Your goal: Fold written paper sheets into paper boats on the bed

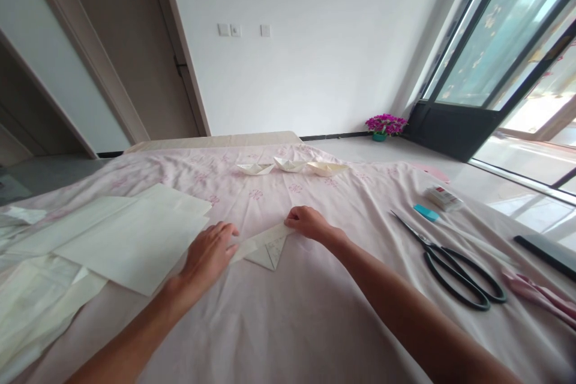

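Observation:
A partly folded sheet of paper (265, 246) lies on the cloth in front of me, with a triangular point toward me and a long band along its far edge. My right hand (308, 223) pinches the band's right end. Beside the left end is my left hand (211, 249), its thumb and fingers apart; the thumb is close to the paper, but I cannot tell if it touches. Beyond my hands, three folded paper boats stand in a row: a left boat (255, 169), a middle boat (289, 164) and a cream right boat (327, 168).
Flat paper sheets (135, 234) and crumpled paper (40, 306) lie at the left. To the right are black-handled scissors (450, 264), a blue piece (426, 212), a small white box (443, 198), a dark bar (546, 255) and a pink ribbon-like thing (540, 294). A pink-patterned cloth (297, 324) covers the table.

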`<state>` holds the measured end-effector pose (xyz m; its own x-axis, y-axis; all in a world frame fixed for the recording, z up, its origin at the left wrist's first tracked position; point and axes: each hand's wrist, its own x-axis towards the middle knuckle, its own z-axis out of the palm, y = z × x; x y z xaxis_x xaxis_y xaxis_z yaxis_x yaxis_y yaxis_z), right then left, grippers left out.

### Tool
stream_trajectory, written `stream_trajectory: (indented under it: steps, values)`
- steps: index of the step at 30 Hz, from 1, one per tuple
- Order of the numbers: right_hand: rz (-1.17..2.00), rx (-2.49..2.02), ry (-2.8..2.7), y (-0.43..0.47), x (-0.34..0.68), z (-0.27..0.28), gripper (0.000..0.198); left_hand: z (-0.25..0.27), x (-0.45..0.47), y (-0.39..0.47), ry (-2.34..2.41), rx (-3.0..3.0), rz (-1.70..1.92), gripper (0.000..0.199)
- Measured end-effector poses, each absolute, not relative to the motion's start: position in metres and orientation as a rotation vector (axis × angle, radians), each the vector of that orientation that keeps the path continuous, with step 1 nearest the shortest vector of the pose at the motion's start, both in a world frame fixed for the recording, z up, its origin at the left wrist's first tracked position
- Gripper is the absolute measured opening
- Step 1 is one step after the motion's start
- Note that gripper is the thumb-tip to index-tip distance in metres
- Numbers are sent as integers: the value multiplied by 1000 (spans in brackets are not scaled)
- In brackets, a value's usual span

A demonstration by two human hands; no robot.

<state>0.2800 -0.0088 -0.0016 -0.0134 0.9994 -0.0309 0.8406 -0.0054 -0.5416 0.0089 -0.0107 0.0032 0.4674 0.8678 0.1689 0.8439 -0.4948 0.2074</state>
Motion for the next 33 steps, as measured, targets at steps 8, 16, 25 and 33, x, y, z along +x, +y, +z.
stream_trajectory:
  steps: [8,16,25,33]
  values:
    - [512,-1927,-1945,-9,279,2,16,-29,54,-30,849,2905,293,58]
    - [434,-1899,-1781,-17,293,-7,24,-31,53,-30,889,2763,536,43]
    - [360,-1978,-1788,-44,273,-11,31,-20,69,-18,1276,2551,702,34]
    - [435,-1905,-1672,-46,270,-14,40,-17,69,-7,1415,2159,551,21]
